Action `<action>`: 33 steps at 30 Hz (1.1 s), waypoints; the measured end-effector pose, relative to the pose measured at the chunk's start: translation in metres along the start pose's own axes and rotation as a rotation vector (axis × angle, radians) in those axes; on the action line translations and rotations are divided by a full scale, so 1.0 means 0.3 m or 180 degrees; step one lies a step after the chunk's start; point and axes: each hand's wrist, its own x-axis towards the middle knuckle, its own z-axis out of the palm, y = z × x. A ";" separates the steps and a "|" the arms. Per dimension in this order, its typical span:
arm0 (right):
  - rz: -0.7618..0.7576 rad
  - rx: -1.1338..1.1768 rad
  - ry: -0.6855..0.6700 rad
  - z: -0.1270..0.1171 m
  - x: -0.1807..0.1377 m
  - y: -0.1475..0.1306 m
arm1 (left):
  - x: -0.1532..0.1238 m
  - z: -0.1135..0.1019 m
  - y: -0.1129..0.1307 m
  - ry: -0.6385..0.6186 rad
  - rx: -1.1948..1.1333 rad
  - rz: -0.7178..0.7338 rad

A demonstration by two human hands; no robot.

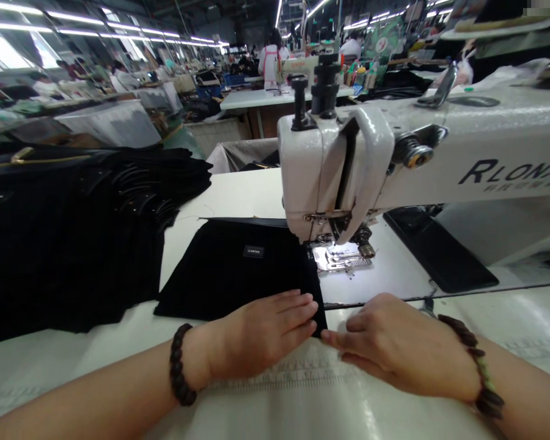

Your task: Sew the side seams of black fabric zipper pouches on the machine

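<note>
A black fabric panel with a small dark label lies flat on the sewing table. Its right edge runs beside the needle area of a white sewing machine. My left hand rests flat on the panel's lower right part, fingers stretched out. At the panel's near right corner, the index fingertip of my right hand touches the cloth; its other fingers are partly curled and the thumb is apart from the index. The presser foot is mostly hidden by the machine head; the lit metal plate shows below it.
A tall stack of black fabric pieces with zips stands at the left. A ruler scale runs along the table's near side. A black pad lies under the machine arm. Behind are other workstations and people.
</note>
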 end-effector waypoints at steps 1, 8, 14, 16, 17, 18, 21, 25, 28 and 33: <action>0.0056 0.0060 -0.0003 -0.003 0.004 0.007 | 0.001 0.003 -0.014 0.0032 -0.0019 -0.0002; 0.0424 0.0252 0.0268 0.019 0.025 0.047 | 0.004 0.034 -0.102 -0.0067 -0.0010 -0.0037; 0.0848 -0.0195 0.0345 0.050 0.049 0.054 | 0.017 0.054 -0.178 -0.0127 0.0096 -0.0050; 0.0975 -0.0377 0.0400 0.057 0.056 0.051 | 0.026 0.054 -0.199 -0.0173 0.0154 -0.0069; 0.1022 -0.0449 0.0424 0.059 0.058 0.048 | 0.030 0.053 -0.209 -0.0221 0.0206 -0.0092; 0.1047 -0.0495 0.0435 0.060 0.060 0.046 | 0.035 0.052 -0.219 -0.0286 0.0274 -0.0122; 0.1048 -0.0518 0.0440 0.059 0.061 0.043 | 0.049 0.051 -0.244 -0.0506 0.0521 -0.0227; 0.1064 -0.0487 0.0429 0.060 0.060 0.045 | 0.063 0.052 -0.269 -0.0573 0.0721 -0.0212; 0.1041 -0.0470 0.0447 0.063 0.061 0.047 | 0.069 0.055 -0.278 -0.0545 0.0783 -0.0186; 0.1049 -0.0465 0.0425 0.060 0.063 0.044 | 0.069 0.059 -0.286 -0.0523 0.0900 -0.0122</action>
